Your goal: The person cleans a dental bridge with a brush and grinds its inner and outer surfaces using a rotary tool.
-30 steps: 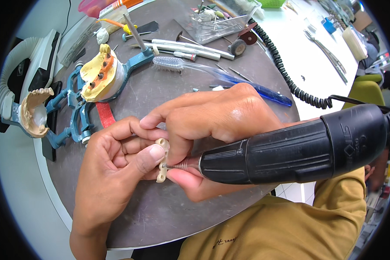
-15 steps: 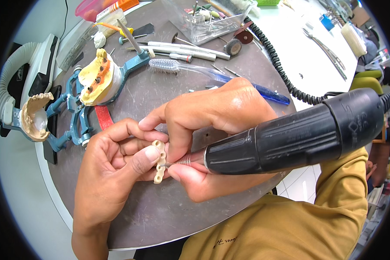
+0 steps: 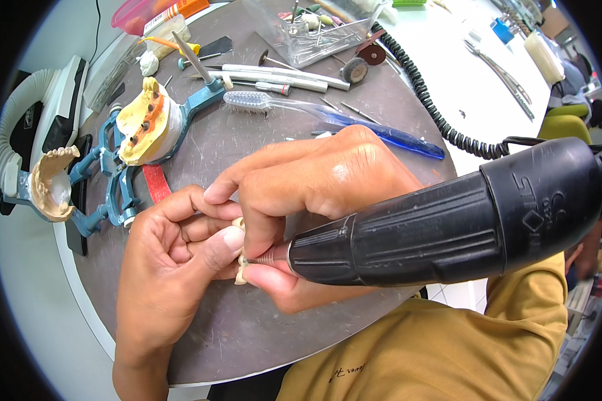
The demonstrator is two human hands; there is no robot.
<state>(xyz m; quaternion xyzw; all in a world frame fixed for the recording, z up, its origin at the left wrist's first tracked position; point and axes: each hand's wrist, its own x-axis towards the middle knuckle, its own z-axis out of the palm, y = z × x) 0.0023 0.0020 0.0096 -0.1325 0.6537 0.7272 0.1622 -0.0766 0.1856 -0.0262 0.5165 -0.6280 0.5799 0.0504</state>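
Watching from afar through the head camera, I judge the step in hand to be fine grinding of a small cream piece (image 3: 241,276), which sits between the two hands over the grey work surface (image 3: 247,347), much of it hidden by fingers. The left hand (image 3: 164,264) pinches it, thumb pressed on the near face and the fingers curled behind it. The right hand (image 3: 324,179) wraps the front of a black handpiece (image 3: 408,234), its thumb and index finger closed about the narrow metal nose, other fingertips braced near the left index finger. The thin bit (image 3: 249,260) points left and meets the piece near its lower end, as far as I can make out; whether it spins or cuts, I cannot tell. Beyond the left hand, a yellow-and-white dental model (image 3: 137,137) rests in its blue frame (image 3: 119,184), untouched. To my eye, the next move calls for light, even pressure, a firm left pinch and the bit kept clear of that thumb; a skid could nick skin or mar the edge.
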